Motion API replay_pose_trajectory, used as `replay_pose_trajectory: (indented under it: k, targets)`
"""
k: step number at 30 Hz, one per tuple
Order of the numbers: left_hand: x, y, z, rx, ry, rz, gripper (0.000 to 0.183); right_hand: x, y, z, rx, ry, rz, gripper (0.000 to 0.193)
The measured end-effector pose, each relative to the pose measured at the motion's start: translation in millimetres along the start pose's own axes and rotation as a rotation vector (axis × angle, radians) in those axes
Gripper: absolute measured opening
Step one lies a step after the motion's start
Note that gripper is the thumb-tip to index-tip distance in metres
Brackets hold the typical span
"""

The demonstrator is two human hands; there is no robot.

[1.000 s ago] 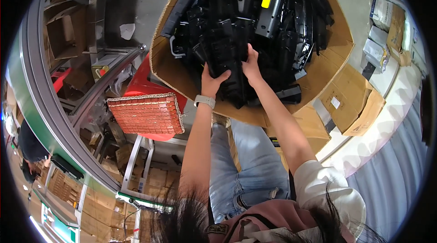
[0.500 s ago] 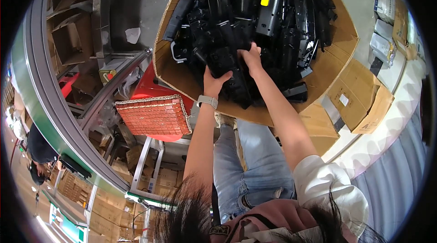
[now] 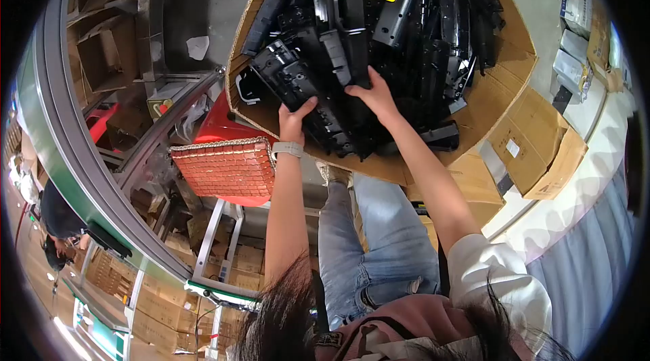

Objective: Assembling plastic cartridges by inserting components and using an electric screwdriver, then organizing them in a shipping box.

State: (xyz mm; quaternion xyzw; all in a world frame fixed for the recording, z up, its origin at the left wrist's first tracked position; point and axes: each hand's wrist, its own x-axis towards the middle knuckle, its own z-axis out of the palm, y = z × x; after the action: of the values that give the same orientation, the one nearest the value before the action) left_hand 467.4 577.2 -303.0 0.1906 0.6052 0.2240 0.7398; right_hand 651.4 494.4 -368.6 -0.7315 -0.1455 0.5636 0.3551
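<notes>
A large open cardboard box (image 3: 514,56) in front of me holds a heap of long black toner cartridges (image 3: 399,16), one with a yellow label. My left hand (image 3: 296,119) is closed on the near end of a black toner cartridge (image 3: 288,66) that lies slantwise at the box's left side. Its thumb rests on top and the other fingers are hidden. To the right, my right hand (image 3: 374,96) grips the lower end of another toner cartridge (image 3: 336,56), thumb and forefinger at its edge. Most of its fingers are hidden behind the parts.
Left of the box stands a red bin (image 3: 227,121) with a red woven basket (image 3: 223,170) against it. A metal-framed bench (image 3: 101,158) runs along the left. An open carton (image 3: 535,148) lies at the right, by a pale padded edge. Another person (image 3: 64,219) is at the far left.
My left hand has shifted left, and a cartridge there now lies tilted with its upper face showing. My right hand has moved slightly nearer, now at a different cartridge's end.
</notes>
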Motion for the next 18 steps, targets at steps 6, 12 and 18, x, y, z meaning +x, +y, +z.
replay_pose_trajectory:
  k: [6, 12, 18]
  targets:
    - [2.1, 15.5, -9.2, 0.081, 0.008, -0.059, 0.029, -39.0, -26.3, 17.2, -0.006, 0.059, 0.002, 0.064]
    - [3.8, 6.9, -2.3, 0.096, -0.048, -0.077, 0.037, -69.8, -40.5, 12.8, 0.367, 0.135, 0.154, 0.069]
    - [15.5, -4.3, 10.9, 0.095, -0.074, -0.073, 0.041, -55.1, -12.2, 7.8, -0.27, 0.132, -0.031, 0.056]
